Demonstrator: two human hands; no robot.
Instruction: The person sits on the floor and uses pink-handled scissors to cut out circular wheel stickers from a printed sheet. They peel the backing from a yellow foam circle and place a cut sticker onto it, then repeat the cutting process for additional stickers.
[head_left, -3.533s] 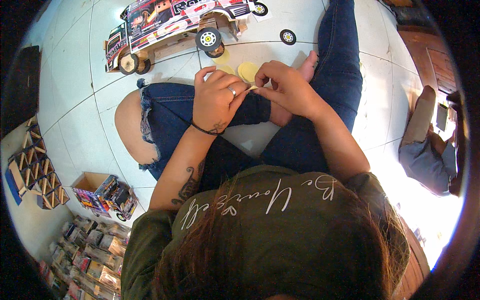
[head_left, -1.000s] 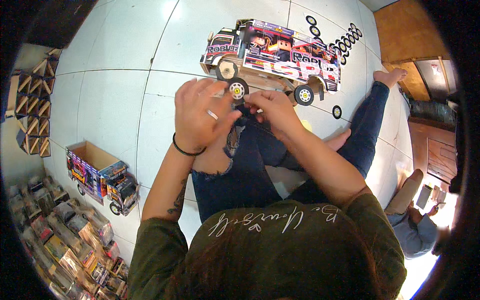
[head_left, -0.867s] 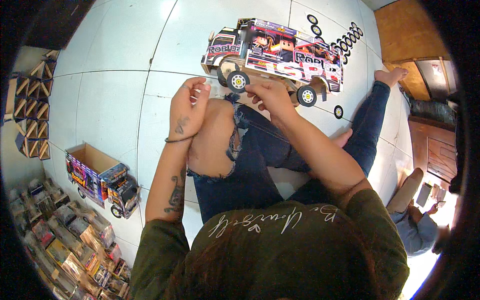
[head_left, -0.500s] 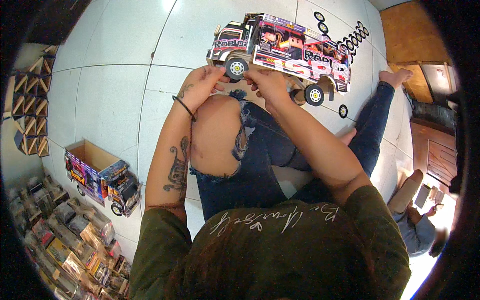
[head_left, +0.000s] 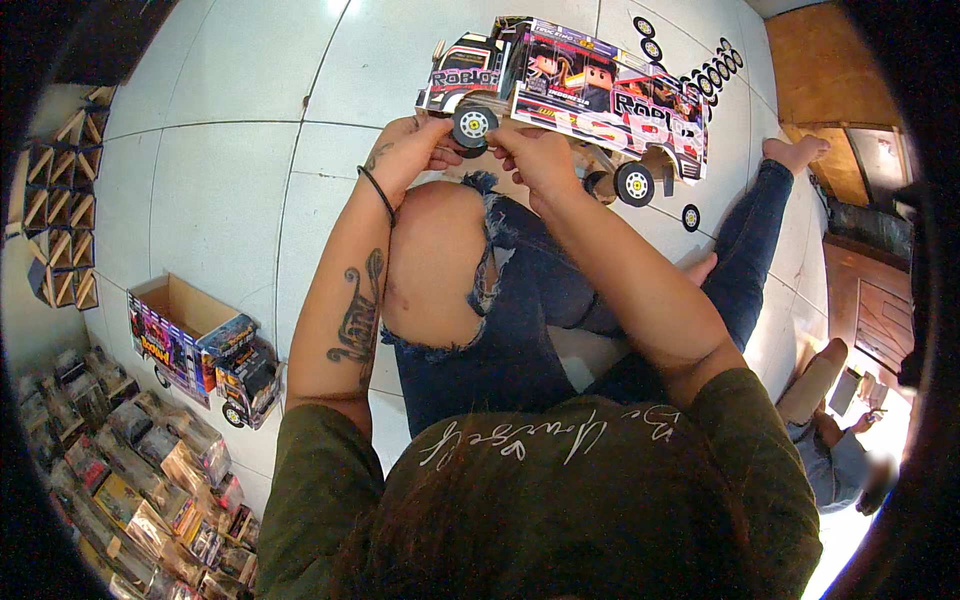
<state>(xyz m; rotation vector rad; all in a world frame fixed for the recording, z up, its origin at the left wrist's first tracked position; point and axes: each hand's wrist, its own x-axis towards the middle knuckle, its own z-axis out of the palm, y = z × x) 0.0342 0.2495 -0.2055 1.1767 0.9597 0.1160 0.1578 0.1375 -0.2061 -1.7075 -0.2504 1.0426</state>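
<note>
A toy truck (head_left: 575, 85) with a printed box body in black, red and white is tilted just beyond my knees, its wheeled side toward me. Its black front wheel (head_left: 475, 127), with a pale hub and yellow centre, sits between my hands. From the left, my left hand (head_left: 413, 152) is closed with thumb and curled fingers at the wheel's edge. My right hand (head_left: 537, 162) pinches the wheel's right side. The truck's rear wheel (head_left: 634, 184) is mounted under the body. My palms hide part of the underside.
One loose wheel (head_left: 691, 217) lies on the tiled floor right of the truck; a row of wheels (head_left: 712, 75) lies beyond it. A second toy truck (head_left: 205, 345) stands left. Wooden frames (head_left: 68, 215) and wrapped toy trucks (head_left: 150, 480) are stacked farther left. Another person (head_left: 825, 440) sits at right.
The view has shifted slightly, so the truck appears a little higher and farther right. Both hands stay at the front wheel, with only small finger movement.
</note>
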